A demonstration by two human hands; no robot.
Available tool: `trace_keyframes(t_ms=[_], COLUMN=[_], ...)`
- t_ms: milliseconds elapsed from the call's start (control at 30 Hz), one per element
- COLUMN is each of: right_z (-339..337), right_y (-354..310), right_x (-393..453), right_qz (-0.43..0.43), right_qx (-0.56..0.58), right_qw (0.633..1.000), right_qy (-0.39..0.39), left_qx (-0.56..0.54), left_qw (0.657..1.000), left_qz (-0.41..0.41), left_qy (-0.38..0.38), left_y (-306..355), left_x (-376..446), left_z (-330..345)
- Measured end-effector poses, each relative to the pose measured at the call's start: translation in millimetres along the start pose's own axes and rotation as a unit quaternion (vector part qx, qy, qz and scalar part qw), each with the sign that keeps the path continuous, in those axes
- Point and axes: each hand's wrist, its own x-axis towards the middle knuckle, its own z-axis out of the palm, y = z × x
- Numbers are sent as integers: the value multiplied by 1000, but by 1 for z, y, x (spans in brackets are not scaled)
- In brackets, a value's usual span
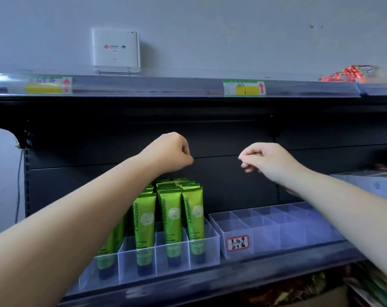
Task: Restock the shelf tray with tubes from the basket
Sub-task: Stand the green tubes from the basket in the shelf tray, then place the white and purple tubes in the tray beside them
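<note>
Both hands hover empty above the shelf: left hand fisted, right hand loosely curled. Green Chamomile tubes fill the left tray (basket unseen). Next, load the clear right tray upright, from its back edge forward.

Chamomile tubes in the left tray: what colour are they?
Bright green with a white flower and dark caps at the bottom; the Chamomile tubes show only in the head view.

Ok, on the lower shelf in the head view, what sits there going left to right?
Clear plastic divider tray holding green Chamomile tubes → empty clear plastic divider tray with a red-bordered handwritten label → pale box at far right.
</note>
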Motion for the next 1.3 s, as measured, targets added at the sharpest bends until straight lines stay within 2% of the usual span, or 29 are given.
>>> trace_keyframes(t_ms=[100, 167, 233, 300, 567, 633, 833, 933, 1167, 1300], right_z=[-35, -59, -85, -109, -205, -225, -274, -288, -304, -311], right_y=[4, 12, 21, 35, 112, 125, 181, 208, 264, 287], right_x=[-20, -40, -66, -90, -190, -214, -285, -311, -362, -383], right_qz=[-31, -52, -78, -94, 59, 77, 195, 234, 323, 378], right_qx=[-125, -283, -466, -590, -724, -738, -730, -702, -687, -650], right_qw=[991, 956, 880, 802, 676, 656, 636, 658, 637, 651], right_qy=[44, 58, 44, 5, -123, -137, -155, -140, -131, -101], left_qx=[-31, -29, -14, 1, -8, -8, -44, -48, -70, -78], left_qw=[998, 995, 991, 985, 940, 925, 887, 870, 832, 817], left_qz=[40, 77, 121, 166, 339, 375, 439, 463, 502, 504], left_qy=[38, 47, 46, 35, -35, -55, -135, -163, -227, -268], left_y=[36, 67, 102, 139, 284, 315, 394, 420, 469, 490], left_x=[1, 0, -2, -6, -44, -57, -88, -103, -128, -133], left_z=[16, 35, 58, 86, 210, 236, 299, 327, 390, 423])
